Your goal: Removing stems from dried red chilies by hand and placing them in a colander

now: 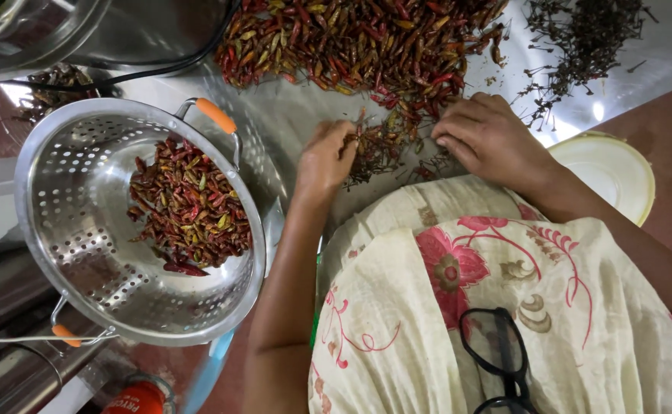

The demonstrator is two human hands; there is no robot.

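Observation:
A big heap of red, green and yellow chillies lies on a wide steel tray. My left hand rests at the heap's near edge, its fingertips pinched on a chilli among a small cluster of chillies and stems. My right hand lies palm down just right of that cluster, fingers curled over a few chillies. A steel colander with orange-tipped handles stands to the left and holds a pile of sorted chillies.
A heap of dry plucked stems lies at the tray's far right. A pale yellow round lid sits right of my wrist. Black glasses hang on my floral clothing. A steel pot and black cable are at top left.

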